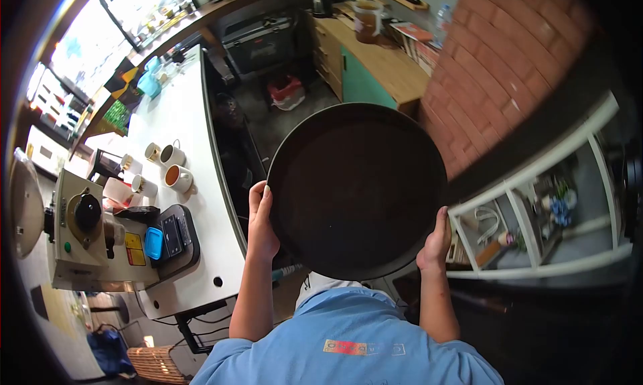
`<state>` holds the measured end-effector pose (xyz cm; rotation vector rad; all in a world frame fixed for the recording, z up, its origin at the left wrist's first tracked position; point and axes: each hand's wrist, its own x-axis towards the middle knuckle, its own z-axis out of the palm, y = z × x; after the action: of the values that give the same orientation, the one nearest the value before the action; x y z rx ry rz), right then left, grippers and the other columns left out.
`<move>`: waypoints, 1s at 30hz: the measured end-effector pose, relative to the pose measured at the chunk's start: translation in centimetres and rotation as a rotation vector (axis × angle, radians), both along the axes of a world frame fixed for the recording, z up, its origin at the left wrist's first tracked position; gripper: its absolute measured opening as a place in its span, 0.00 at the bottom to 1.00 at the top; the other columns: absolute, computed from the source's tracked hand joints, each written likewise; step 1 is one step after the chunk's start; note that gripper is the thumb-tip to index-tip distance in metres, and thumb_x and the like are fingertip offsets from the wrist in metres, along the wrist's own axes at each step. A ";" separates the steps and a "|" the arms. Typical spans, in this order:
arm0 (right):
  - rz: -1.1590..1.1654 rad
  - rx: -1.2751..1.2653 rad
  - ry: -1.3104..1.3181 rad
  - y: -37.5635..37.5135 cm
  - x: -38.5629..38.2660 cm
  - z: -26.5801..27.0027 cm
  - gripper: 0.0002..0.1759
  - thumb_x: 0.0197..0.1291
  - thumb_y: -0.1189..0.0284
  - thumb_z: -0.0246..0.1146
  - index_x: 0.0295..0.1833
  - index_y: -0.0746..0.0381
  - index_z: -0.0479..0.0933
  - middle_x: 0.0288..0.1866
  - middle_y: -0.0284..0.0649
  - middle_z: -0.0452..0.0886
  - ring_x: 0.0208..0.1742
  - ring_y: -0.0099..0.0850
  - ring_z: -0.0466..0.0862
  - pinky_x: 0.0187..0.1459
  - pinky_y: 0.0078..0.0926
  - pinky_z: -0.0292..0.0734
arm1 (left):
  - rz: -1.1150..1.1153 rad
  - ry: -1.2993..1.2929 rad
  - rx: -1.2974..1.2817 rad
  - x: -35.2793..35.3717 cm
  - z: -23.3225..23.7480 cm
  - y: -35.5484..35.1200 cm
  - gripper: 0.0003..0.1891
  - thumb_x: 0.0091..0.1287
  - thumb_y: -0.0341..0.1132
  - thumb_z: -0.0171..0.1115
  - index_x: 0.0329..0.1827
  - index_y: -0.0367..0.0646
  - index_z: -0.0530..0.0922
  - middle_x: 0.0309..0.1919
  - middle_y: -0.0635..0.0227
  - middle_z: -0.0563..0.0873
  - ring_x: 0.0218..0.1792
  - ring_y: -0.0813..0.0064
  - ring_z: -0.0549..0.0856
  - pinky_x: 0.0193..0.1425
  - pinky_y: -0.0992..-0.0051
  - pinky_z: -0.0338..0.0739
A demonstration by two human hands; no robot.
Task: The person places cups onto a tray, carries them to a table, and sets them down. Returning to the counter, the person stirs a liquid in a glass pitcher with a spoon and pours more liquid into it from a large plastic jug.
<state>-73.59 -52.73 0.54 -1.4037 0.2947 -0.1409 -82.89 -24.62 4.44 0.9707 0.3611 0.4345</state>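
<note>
A large round black serving tray (pixel 358 190) is held up in front of my chest, its broad dark face toward me. My left hand (pixel 263 217) is closed on the tray's left rim, with the thumb along the near side. On the lower right rim, my right hand (pixel 435 243) grips the edge in the same way. The fingers behind the tray are partly hidden. Nothing shows on the tray's surface.
At left, a white counter (pixel 214 251) bears several mugs (pixel 178 177), a black scale (pixel 177 234) and a beige machine (pixel 87 231). A wooden cabinet (pixel 375 56) stands ahead, beside a brick wall (pixel 495 63). White shelving (pixel 529 231) is at right; a red-lined bin (pixel 287 92) sits on the floor.
</note>
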 end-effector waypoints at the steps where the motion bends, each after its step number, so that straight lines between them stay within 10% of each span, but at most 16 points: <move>1: 0.062 0.012 0.005 1.2 1.8 -0.5 0.31 0.69 0.53 0.50 0.67 0.66 0.60 0.68 0.40 0.63 0.68 0.29 0.62 0.69 0.28 0.51 | 0.031 -0.002 0.011 0.9 -0.2 1.1 0.12 0.73 0.41 0.51 0.54 0.48 0.68 0.47 0.72 0.77 0.50 0.80 0.76 0.53 0.77 0.73; 18: 0.379 0.139 -0.068 18.8 28.5 -0.9 0.16 0.72 0.64 0.46 0.54 0.63 0.69 0.50 0.34 0.73 0.54 0.23 0.69 0.60 0.22 0.61 | 0.130 0.118 0.086 24.0 -1.8 17.8 0.25 0.69 0.36 0.57 0.68 0.42 0.62 0.55 0.63 0.75 0.57 0.75 0.75 0.61 0.74 0.69; 30: 0.208 -0.136 0.153 18.6 49.4 -10.6 0.18 0.65 0.74 0.53 0.57 0.72 0.72 0.48 0.37 0.80 0.48 0.23 0.77 0.51 0.19 0.69 | -0.207 0.302 0.253 51.1 -6.6 23.0 0.33 0.66 0.38 0.61 0.71 0.38 0.57 0.66 0.61 0.64 0.64 0.73 0.67 0.67 0.74 0.61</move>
<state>-24.20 -34.10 -10.04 -1.5737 0.2672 0.1204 -31.78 -1.57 -2.19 1.3121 0.4797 0.1443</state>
